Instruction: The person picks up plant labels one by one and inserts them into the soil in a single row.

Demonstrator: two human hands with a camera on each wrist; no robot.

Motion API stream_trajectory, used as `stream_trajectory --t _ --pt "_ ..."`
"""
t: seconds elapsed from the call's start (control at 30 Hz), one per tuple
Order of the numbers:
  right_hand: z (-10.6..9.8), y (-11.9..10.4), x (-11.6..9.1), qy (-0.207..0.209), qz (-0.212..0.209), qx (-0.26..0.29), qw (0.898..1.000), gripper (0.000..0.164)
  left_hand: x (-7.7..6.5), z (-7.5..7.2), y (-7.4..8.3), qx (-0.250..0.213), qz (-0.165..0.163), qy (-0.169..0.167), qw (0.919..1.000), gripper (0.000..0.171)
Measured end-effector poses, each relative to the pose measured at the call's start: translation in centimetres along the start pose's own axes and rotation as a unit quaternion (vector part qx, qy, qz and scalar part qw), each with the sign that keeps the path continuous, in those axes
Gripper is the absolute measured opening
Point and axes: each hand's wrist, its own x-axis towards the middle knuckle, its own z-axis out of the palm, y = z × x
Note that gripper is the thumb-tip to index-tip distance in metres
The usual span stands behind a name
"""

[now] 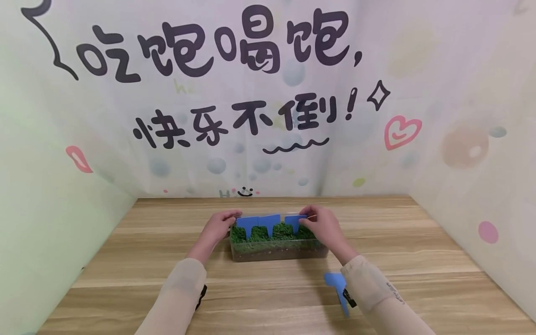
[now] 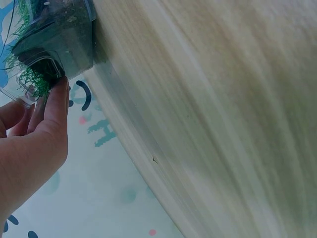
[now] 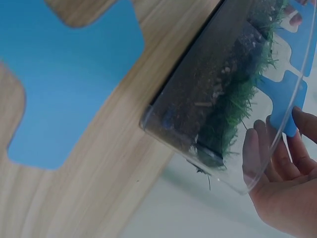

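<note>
A clear plastic box (image 1: pixel 280 255) holds dark soil topped with green grass (image 1: pixel 283 230). Three blue T-shaped plant labels stand in it: a left one (image 1: pixel 248 222), a middle one (image 1: pixel 270 220) whose top meets the left one's, and a right one (image 1: pixel 293 221) set apart. My left hand (image 1: pixel 216 229) grips the box's left end, thumb and fingers at its rim. At the other end, my right hand (image 1: pixel 328 227) pinches the right label's edge between thumb and fingers, as the right wrist view shows. The label's stem goes down into the grass.
Another blue T-shaped label (image 1: pixel 335 280) lies on the wooden table (image 1: pixel 259 298), partly under my right forearm; it looms large in the right wrist view. Behind the table hangs a pale printed cloth (image 1: pixel 201 177) with black lettering. Pale walls close off both sides.
</note>
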Motion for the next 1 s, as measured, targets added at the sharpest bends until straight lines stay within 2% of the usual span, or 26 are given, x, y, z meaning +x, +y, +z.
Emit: stream_trajectory --t 0.47,1.0 --pt "-1.6 0.3 -0.7 0.006 -0.002 -0.007 1.000 0.020 0.0 -0.1 0.0 -0.007 0.000 -0.002 1.0000 0.038" --pt "-2.8 0.6 -1.8 0.026 -0.010 0.006 1.000 0.019 -0.4 -0.1 0.3 -0.005 0.008 -0.002 1.0000 0.037"
